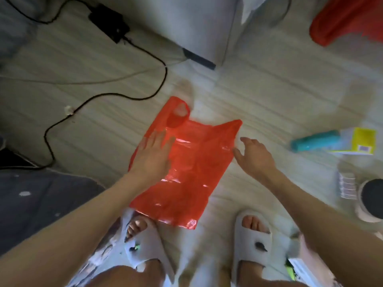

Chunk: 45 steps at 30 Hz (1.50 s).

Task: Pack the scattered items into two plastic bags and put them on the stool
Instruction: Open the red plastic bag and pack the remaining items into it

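Observation:
A red plastic bag (192, 166) lies flat on the pale floor in front of my feet, handles pointing away from me. My left hand (153, 154) lies on the bag's left side with straight fingers. My right hand (253, 154) hovers at the bag's right edge, fingers loosely bent, thumb close to the plastic; whether it touches is unclear. A teal tube (315, 140) and a yellow and white box (358, 141) lie on the floor to the right. A red stool (348, 19) shows at the top right.
A black power adapter (109, 22) with its cable (107, 96) trails across the floor at the left. A grey furniture leg (199, 56) stands at the top centre. A round dark-topped container (371, 199) and a clear blister pack (348, 183) sit at the right edge. My slippered feet (145, 235) stand below the bag.

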{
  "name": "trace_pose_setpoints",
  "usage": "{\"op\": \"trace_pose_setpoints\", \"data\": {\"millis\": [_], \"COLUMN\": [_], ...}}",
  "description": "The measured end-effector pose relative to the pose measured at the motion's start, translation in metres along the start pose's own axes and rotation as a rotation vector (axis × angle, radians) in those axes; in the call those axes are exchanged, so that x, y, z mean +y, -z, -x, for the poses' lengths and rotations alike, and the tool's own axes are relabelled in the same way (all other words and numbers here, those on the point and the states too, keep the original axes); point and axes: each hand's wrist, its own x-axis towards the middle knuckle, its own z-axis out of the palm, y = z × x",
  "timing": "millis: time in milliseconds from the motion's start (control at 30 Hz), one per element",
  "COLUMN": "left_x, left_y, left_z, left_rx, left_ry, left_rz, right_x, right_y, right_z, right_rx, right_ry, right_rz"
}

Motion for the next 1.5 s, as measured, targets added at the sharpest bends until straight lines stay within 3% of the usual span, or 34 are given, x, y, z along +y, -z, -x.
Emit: {"op": "trace_pose_setpoints", "data": {"millis": [67, 133, 233, 333, 467, 633, 700, 833, 933, 1000, 1067, 1167, 1300, 1367, 1500], "left_x": [-0.007, -0.019, -0.040, -0.050, -0.040, -0.016, 0.004, 0.056, 0.092, 0.119, 0.147, 0.177, 0.189, 0.188, 0.176], "left_y": [-0.036, -0.066, -0.090, -0.082, -0.036, 0.047, 0.077, 0.132, 0.175, 0.197, 0.208, 0.208, 0.203, 0.205, 0.206], "left_z": [-0.036, -0.069, -0.100, -0.106, -0.081, -0.030, -0.004, 0.059, 0.101, 0.126, 0.145, 0.161, 0.166, 0.160, 0.135], "left_rx": [0.081, 0.121, 0.179, 0.198, 0.263, 0.489, 0.579, 0.992, 1.171, 1.126, 0.956, 0.750, 0.881, 0.858, 0.385], "left_ry": [-0.033, -0.079, -0.160, -0.195, -0.093, 0.065, 0.103, -0.104, -0.325, -0.490, -0.644, -0.728, -0.704, -0.679, -0.582], "left_rz": [-0.052, -0.147, -0.353, -0.463, -0.264, 0.011, 0.116, 0.266, 0.327, 0.339, 0.392, 0.597, 0.638, 0.693, 0.898], "right_x": [0.007, 0.008, 0.007, 0.004, -0.004, -0.023, -0.033, -0.047, -0.042, -0.036, -0.030, -0.023, -0.024, -0.023, -0.007], "right_y": [-0.027, -0.050, -0.077, -0.090, -0.049, 0.075, 0.117, 0.173, 0.194, 0.202, 0.206, 0.207, 0.199, 0.192, 0.173], "right_z": [-0.043, -0.084, -0.129, -0.145, -0.114, -0.038, 0.005, 0.108, 0.172, 0.210, 0.242, 0.272, 0.277, 0.265, 0.219], "right_rx": [0.066, 0.142, 0.182, 0.134, 0.181, 0.335, 0.460, 0.610, 0.636, 0.665, 0.724, 0.806, 0.848, 0.851, 0.795], "right_ry": [-0.002, -0.082, -0.203, -0.209, -0.125, 0.132, 0.253, 0.539, 0.706, 0.784, 0.852, 0.919, 0.903, 0.837, 0.619], "right_rz": [0.101, 0.034, -0.229, -0.522, -0.931, -1.284, -1.295, -1.163, -1.073, -1.031, -1.003, -0.964, -0.905, -0.874, -0.824]}}
